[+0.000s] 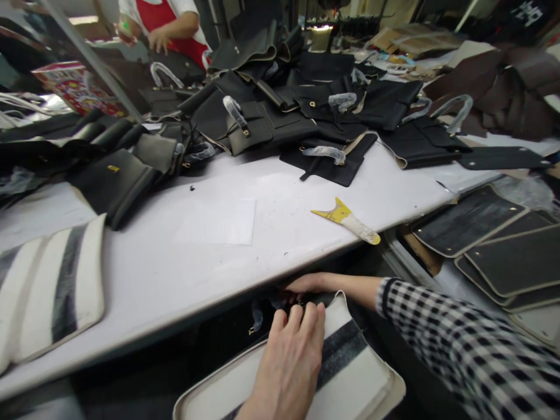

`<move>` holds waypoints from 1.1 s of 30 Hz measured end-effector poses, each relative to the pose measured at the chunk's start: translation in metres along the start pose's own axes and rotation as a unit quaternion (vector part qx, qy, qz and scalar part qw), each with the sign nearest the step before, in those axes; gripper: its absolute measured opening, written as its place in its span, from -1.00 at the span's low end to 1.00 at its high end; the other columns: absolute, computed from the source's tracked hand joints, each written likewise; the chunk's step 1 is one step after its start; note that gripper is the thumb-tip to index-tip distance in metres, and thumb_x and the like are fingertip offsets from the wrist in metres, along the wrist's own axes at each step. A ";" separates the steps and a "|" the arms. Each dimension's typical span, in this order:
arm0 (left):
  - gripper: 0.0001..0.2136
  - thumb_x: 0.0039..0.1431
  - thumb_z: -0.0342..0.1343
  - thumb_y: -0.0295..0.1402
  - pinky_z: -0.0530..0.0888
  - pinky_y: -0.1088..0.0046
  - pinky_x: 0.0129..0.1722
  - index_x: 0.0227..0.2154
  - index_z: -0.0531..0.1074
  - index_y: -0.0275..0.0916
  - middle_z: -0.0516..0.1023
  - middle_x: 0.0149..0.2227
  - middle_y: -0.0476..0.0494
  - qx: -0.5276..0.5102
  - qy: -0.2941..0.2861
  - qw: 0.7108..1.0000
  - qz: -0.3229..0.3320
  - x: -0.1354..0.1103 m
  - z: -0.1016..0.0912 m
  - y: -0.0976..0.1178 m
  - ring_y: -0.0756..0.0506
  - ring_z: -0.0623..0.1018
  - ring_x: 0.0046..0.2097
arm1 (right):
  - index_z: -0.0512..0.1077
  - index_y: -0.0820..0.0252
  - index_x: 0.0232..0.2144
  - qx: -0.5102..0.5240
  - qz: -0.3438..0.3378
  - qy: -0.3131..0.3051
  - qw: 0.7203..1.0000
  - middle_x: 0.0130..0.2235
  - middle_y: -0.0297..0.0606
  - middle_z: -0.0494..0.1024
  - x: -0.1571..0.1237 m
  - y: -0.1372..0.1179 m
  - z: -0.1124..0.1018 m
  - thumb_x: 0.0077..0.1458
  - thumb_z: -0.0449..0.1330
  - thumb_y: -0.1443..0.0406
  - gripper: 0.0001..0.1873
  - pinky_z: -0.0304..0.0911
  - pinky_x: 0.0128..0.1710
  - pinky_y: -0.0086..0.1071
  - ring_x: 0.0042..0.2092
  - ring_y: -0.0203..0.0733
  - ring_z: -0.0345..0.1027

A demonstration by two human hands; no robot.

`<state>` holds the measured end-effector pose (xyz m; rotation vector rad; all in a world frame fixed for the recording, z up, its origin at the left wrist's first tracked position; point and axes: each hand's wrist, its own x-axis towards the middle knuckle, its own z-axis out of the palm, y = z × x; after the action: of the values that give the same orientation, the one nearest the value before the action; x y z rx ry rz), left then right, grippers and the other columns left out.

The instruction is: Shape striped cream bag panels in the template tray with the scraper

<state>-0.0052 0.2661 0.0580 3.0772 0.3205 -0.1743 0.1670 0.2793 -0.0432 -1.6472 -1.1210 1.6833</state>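
My left hand (pixel 289 364) lies on a cream panel with a dark stripe (pixel 359 379), below the table's front edge. Its fingers are together and curl over the panel's top edge. My right hand (pixel 308 284), in a black-and-white checked sleeve, reaches in from the right just under the table edge. Its fingers are bent into a dark piece with a small gold fitting (pixel 262 318); what they hold is hidden in shadow.
The white table (pixel 219 233) carries a yellow-tipped scraper (pixel 350 220), a pile of black bag parts (pixel 297 111) and a cream striped panel (pixel 48 291) at the left. Dark flat panels (pixel 503 239) are stacked at the right. Another person in red (pixel 166 23) works at the far side.
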 end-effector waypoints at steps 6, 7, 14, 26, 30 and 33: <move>-0.54 0.21 -0.05 -0.47 0.32 0.06 0.08 0.19 0.22 -0.25 0.40 0.00 -0.20 -0.072 0.021 0.996 -0.045 -0.006 -0.011 -0.001 -0.24 0.33 0.05 | 0.59 0.29 -0.30 -0.058 0.010 -0.111 0.992 -0.34 -0.16 0.59 -0.014 -0.063 0.014 0.28 0.01 -0.05 -0.43 0.32 -0.27 -0.39 -0.33 -0.21 0.42; -0.55 0.18 -0.02 -0.46 0.29 0.06 0.11 0.16 0.26 -0.20 0.40 0.00 -0.18 -0.102 0.029 0.993 -0.053 -0.008 -0.013 -0.003 -0.23 0.33 0.06 | 0.58 0.29 -0.28 -0.069 0.007 -0.102 0.992 -0.33 -0.16 0.59 -0.017 -0.068 0.018 0.25 0.00 -0.10 -0.39 0.31 -0.30 -0.39 -0.33 -0.19 0.42; -0.58 0.01 0.01 -0.51 0.33 0.21 -0.04 -0.05 0.44 -0.03 0.48 -0.04 -0.02 -0.257 0.081 0.944 -0.189 -0.052 -0.019 -0.026 -0.15 0.39 0.05 | 0.52 0.32 -0.32 -0.142 -0.073 -0.019 0.987 -0.29 -0.12 0.58 -0.015 -0.067 0.048 0.23 -0.30 -0.25 -0.12 0.31 -0.21 -0.32 -0.24 -0.12 0.43; -0.83 -0.05 0.20 -0.27 0.32 0.44 -0.27 -0.35 0.56 -0.11 0.49 -0.33 0.02 -0.495 0.062 0.790 -0.356 -0.124 -0.009 -0.077 -0.09 0.44 -0.25 | 0.39 0.15 -0.36 -0.369 -0.169 -0.007 0.914 -0.33 -0.23 0.51 -0.032 -0.078 0.065 0.35 -0.23 -0.02 -0.45 0.14 -0.25 -0.29 -0.29 -0.14 0.34; -0.76 -0.05 0.23 -0.25 0.34 0.49 -0.28 -0.29 0.59 -0.21 0.54 -0.35 -0.01 -0.596 0.071 0.717 -0.355 -0.134 0.005 -0.077 -0.06 0.46 -0.27 | 0.46 0.14 -0.19 -0.412 -0.176 -0.019 0.894 -0.16 -0.16 0.54 -0.030 -0.075 0.067 0.36 -0.23 0.02 -0.47 0.17 -0.11 -0.21 -0.13 -0.04 0.37; -0.70 -0.06 0.22 -0.25 0.34 0.50 -0.33 -0.25 0.57 -0.30 0.54 -0.37 -0.03 -0.651 0.083 0.655 -0.373 -0.139 0.012 -0.075 -0.04 0.45 -0.33 | 0.45 0.14 -0.06 -0.442 -0.173 -0.022 0.880 -0.01 -0.12 0.51 -0.029 -0.074 0.069 0.37 -0.25 0.03 -0.44 0.18 0.01 -0.14 -0.01 0.01 0.35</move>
<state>-0.1574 0.3102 0.0601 1.3800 1.0908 0.2395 0.0903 0.2798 0.0287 -1.7150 -2.2714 1.0074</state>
